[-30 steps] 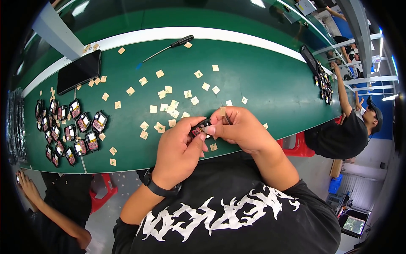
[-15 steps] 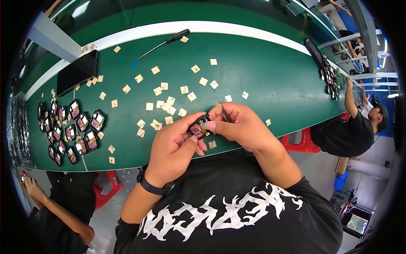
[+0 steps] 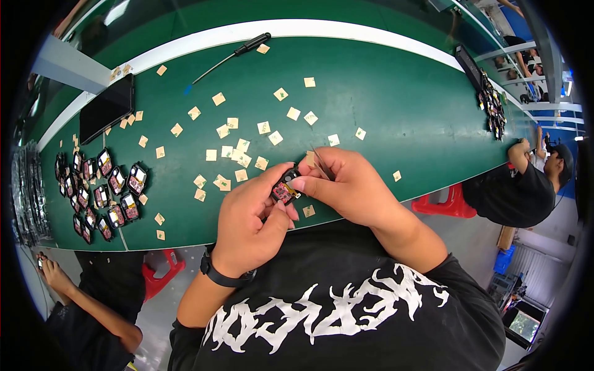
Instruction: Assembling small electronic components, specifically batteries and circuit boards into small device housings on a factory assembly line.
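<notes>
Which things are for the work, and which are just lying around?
Probably for the work:
small circuit device in left hand
thin metal tool in right hand
similar devices at left
scattered pale squares

Probably just lying around:
screwdriver
black slab

Device casing (image 3: 276, 189) black, circuit board (image 3: 284, 193) reddish; tabletop (image 3: 408, 117) green; stool (image 3: 444, 203) red.

Green tabletop (image 3: 396, 105), scattered cream squares (image 3: 275, 138), screwdriver (image 3: 244, 48), black tablet (image 3: 106, 110), clustered open black devices (image 3: 117, 180)

A: Squares (image 3: 264, 127)?
B: Over thirty, I make it.
A: Devices (image 3: 283, 192)?
B: One at centre; over a dozen heaped left, overlapping. Screwdriver (image 3: 252, 44), one. Black slab (image 3: 108, 108), one. Red stools (image 3: 455, 201), two.
</notes>
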### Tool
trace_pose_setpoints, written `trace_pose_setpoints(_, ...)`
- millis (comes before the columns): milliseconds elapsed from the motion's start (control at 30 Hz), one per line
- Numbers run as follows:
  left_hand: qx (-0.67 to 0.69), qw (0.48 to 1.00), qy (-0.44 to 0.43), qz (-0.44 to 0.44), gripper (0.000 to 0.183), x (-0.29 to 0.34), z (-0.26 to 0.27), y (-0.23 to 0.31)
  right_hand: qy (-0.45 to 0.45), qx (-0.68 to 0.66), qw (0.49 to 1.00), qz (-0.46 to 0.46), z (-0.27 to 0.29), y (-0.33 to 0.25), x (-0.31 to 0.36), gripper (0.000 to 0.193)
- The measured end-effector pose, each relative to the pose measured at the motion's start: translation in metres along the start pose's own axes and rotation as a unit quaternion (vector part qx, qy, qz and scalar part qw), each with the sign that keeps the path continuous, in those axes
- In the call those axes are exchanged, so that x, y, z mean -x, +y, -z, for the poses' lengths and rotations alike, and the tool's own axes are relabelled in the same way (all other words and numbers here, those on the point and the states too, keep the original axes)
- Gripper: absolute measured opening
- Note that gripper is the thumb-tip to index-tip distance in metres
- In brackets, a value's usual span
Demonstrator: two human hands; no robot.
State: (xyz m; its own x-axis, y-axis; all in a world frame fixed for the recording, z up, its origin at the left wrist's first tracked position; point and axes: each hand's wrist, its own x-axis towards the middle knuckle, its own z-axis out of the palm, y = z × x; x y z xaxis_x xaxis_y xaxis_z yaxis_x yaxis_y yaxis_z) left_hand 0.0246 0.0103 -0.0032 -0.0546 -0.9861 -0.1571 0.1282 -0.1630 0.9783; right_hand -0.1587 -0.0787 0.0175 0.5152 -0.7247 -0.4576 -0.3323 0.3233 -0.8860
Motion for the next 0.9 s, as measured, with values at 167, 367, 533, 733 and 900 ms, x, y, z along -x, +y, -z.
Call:
trace_pose_setpoints(167, 0.073, 0.996, -0.009, 0.049, 0.050, 0.000, 0.002, 0.005, 0.010, 0.024, 1.000, 0.016, 0.005, -0.010, 0.010, 0.017)
trace_pose_setpoints(367, 0.054, 0.995, -0.036, 0.080, 0.053, 0.010, -0.002, 0.034, 0.105, 0.351, 0.874, 0.319, 0.033, -0.021, 0.053, 0.031)
trace_pose_setpoints(533, -0.007, 0.997, -0.072, 0.023, 0.048, 0.009, -0.011, 0.057, 0.098, 0.487, 0.790, 0.360, 0.045, -0.040, 0.071, 0.051)
trace_pose_setpoints(733, -0.015, 0.997, -0.072, -0.003, 0.044, 0.009, -0.022, 0.066, 0.099, 0.469, 0.752, 0.453, 0.054, -0.037, 0.074, 0.025)
trace_pose_setpoints(900, -0.048, 0.995, -0.082, -0.015, 0.046, 0.009, -0.027, 0.069, 0.111, 0.503, 0.688, 0.511, 0.059, -0.041, 0.075, 0.021)
